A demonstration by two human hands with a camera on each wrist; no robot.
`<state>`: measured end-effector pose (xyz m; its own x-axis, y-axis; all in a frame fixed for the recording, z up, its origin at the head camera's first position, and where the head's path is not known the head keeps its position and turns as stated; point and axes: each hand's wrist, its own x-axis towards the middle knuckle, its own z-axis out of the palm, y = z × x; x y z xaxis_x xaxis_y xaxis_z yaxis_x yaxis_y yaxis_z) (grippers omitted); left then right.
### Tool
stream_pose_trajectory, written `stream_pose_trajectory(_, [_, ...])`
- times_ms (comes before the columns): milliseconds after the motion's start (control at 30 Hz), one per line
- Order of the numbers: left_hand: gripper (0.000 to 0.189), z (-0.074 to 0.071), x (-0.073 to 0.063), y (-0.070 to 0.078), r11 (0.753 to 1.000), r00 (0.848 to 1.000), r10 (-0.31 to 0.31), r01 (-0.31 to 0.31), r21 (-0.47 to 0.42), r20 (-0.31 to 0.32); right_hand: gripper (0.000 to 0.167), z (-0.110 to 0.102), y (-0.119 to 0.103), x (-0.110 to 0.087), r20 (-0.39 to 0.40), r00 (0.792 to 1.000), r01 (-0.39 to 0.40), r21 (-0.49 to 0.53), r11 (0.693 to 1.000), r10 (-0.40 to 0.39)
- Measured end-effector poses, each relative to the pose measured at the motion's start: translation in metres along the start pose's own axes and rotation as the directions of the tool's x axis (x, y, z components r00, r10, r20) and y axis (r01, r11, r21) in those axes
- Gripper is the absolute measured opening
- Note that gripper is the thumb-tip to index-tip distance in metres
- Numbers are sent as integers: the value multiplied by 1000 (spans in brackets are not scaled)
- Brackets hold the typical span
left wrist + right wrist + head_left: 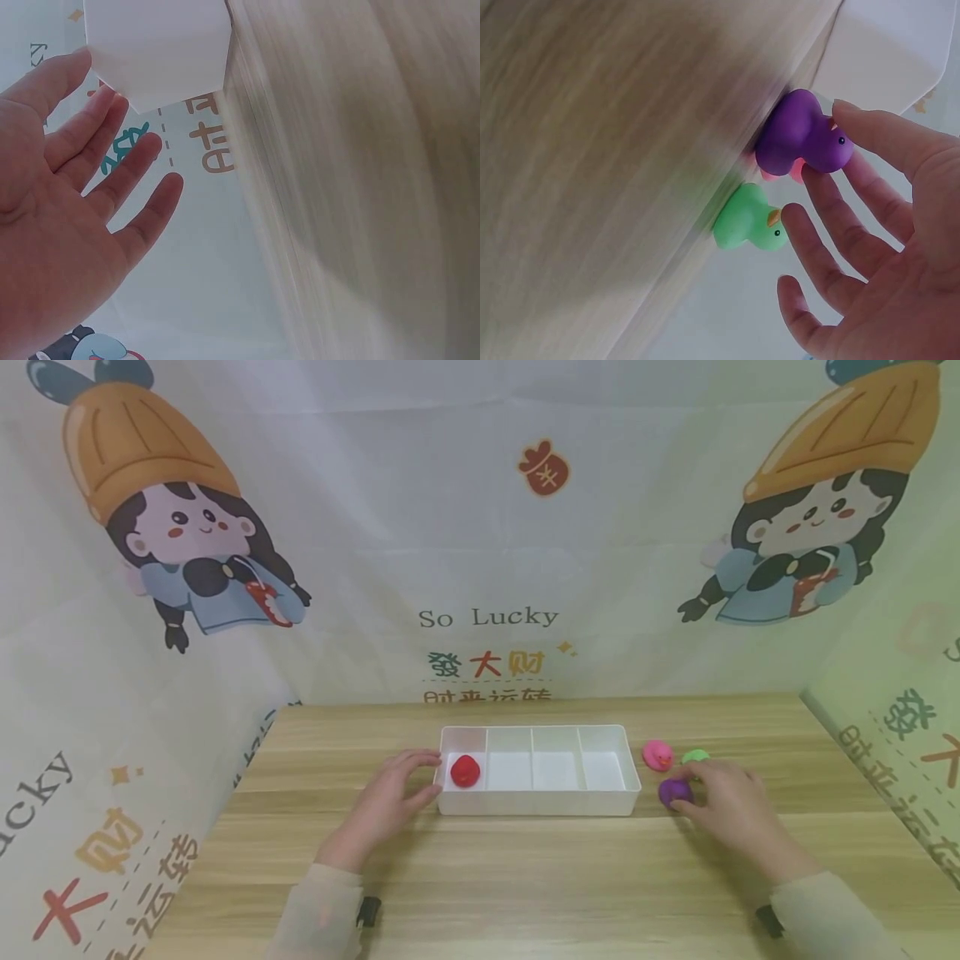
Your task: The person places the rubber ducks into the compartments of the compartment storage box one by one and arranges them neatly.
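A long white tray [539, 803] with several compartments sits on the table, and a red rubber duck [465, 772] lies in its leftmost one. My left hand [395, 787] is at the tray's left end, its thumb and fingertips right at the end wall, the other fingers spread loosely. On the tray's right, my right hand [731, 802] has its thumb and fingers on either side of a purple rubber duck [799, 135], pinching it about the head, low at the table. A green rubber duck [748, 217] sits close by its fingers. Behind is a pink rubber duck [657, 756].
The wooden table [525, 877] extends in front of the tray and to both sides. A printed cloth [480, 543] with cartoon figures and lettering hangs behind the table and along its left and right sides.
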<state>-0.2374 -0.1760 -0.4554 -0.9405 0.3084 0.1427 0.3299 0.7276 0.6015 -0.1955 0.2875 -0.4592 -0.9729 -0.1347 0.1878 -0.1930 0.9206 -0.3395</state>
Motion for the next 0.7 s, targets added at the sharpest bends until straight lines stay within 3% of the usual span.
stream_pose_trajectory(500, [44,1,0,0,1000,1000,9,-9,7,-7,40,-2,2,-1,-12,1000,-15,5,1000,15])
stream_pose_trajectory(700, [44,1,-1,-1,1000,1000,11,-11,1,-11,39,-4,0,-2,-55,998,5,29,1000,-3])
